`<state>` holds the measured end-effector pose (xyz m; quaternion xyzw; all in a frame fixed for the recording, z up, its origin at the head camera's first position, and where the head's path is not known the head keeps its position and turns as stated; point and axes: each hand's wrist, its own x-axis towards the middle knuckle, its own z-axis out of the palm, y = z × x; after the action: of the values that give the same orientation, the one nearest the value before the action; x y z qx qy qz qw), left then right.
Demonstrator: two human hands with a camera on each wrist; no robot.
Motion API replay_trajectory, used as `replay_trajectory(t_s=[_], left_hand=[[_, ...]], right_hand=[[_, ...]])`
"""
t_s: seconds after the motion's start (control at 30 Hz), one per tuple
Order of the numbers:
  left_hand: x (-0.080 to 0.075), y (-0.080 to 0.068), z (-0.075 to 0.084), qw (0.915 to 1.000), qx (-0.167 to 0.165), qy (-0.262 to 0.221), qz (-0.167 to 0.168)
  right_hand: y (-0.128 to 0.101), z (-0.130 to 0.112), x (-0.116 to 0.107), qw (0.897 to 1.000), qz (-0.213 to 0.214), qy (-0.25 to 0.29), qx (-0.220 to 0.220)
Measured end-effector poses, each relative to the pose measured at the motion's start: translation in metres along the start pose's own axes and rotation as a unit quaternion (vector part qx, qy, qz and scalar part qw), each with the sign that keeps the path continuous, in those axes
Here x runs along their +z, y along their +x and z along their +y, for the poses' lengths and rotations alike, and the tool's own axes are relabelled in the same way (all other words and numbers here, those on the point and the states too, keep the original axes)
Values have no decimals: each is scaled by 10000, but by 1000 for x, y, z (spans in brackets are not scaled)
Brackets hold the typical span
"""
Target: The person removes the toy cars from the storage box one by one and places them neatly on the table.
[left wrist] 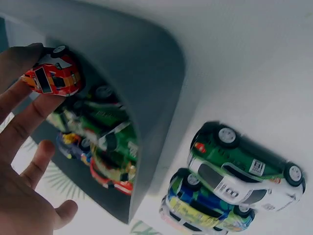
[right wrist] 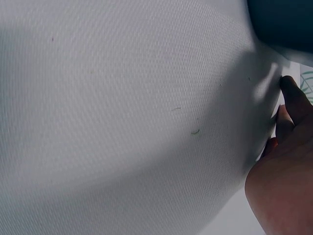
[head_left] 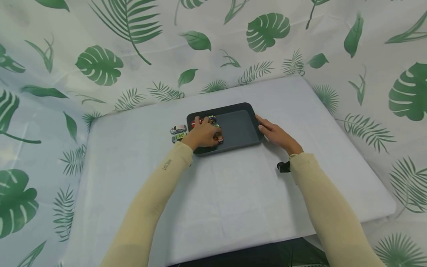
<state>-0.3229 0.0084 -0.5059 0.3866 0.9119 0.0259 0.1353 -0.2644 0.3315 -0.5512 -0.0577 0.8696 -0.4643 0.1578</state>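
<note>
The left hand (head_left: 202, 135) reaches into the left part of a dark grey tray (head_left: 240, 128) standing on the white-covered bench (head_left: 233, 193). Its grip pinches an orange-red toy car (left wrist: 54, 76) between fingertips (left wrist: 22, 56), holding it over the tray's inside by the near rim; in the head view that car (head_left: 219, 139) shows just past the knuckles. Several more toy cars (left wrist: 105, 142) lie crowded together in the tray's left end, green, red and yellow among them. Outside the tray, just beside its left wall, two cars sit side by side on the bench: a green and white car (left wrist: 247, 169) and a blue and yellow car (left wrist: 205, 205). The right hand (head_left: 277, 135) rests at the tray's right rim, fingers fairly straight and touching the edge.
</note>
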Motion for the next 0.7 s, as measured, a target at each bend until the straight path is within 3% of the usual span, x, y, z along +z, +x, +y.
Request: replay_trajectory(t_s=[0.17,0.43,0.7], left_hand=[[-14,-8,-8,9978,66,-609,244],[-33,-31,-32,9891,-140,-1358,557],[-38,-56,-54,9873,-302,-1402,685]], right_hand=[[1,0,0,10000,-4,-73,-52],[-1,-4,2,10000,5,-64,-53],[-1,-4,3,10000,11,18,-16]])
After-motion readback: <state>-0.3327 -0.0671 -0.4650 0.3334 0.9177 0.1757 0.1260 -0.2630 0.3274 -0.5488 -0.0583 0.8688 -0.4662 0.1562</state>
